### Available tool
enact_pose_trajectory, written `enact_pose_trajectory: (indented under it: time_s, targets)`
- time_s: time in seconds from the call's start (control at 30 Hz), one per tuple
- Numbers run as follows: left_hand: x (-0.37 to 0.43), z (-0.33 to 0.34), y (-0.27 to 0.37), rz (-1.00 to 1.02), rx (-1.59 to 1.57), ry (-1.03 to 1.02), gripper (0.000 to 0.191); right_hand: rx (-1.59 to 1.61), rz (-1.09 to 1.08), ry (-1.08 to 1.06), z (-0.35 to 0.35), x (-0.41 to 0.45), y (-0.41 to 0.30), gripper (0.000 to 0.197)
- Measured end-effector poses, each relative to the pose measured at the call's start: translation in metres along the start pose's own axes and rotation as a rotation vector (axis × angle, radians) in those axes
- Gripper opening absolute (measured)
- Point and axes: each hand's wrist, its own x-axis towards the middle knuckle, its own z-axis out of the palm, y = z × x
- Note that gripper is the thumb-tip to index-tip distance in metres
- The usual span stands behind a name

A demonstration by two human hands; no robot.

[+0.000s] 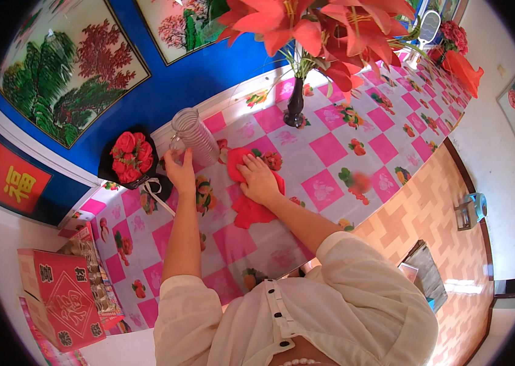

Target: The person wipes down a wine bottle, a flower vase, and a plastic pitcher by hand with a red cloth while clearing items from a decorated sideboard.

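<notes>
My left hand (180,174) is at the handle of a clear ribbed glass jug (196,137), with thumb and fingers around it. The jug stands close to the wall and looks tilted through the wide lens. Further right, my right hand (259,180) lies palm down on a bunched red cloth (255,211), pressing it against the table. A plastic tablecloth (328,151) with pink and white checks and printed fruit spreads under both. Part of the cloth is hidden beneath my right hand.
Left of the jug lies a red rose bouquet (132,158) in black wrapping. A dark vase (295,103) holds large red artificial flowers (330,32) that overhang the table. A white hand mirror (429,27) stands at the far end. A red carton (63,297) is at the left edge.
</notes>
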Motion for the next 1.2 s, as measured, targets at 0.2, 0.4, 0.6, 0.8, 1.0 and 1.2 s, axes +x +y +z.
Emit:
enact_pose_trajectory:
  time_s: [0.2,0.4,0.6,0.8,1.0,1.2]
  targets:
    - [0.009,-0.008,-0.011,-0.038,-0.116,-0.037,0.029,0.023,-0.023,-0.033,0.010,0.004,-0.022,0.051]
    - [0.011,-0.008,-0.029,-0.092,-0.190,-0.080,0.027,0.028,-0.047,-0.031,0.012,0.003,-0.022,0.050]
    - [0.007,-0.010,-0.024,-0.113,-0.376,-0.096,0.026,0.002,-0.080,0.013,0.020,0.006,-0.018,0.049]
    - [0.011,-0.013,-0.009,-0.084,-0.294,-0.126,0.024,-0.003,-0.070,-0.021,0.020,0.010,-0.018,0.049]
    - [0.010,-0.015,-0.015,-0.116,-0.282,-0.108,0.025,-0.024,-0.041,-0.103,0.020,0.010,-0.029,0.049]
    - [0.011,-0.014,-0.016,0.055,-0.278,0.025,0.026,-0.039,-0.011,-0.127,0.019,0.009,-0.031,0.048]
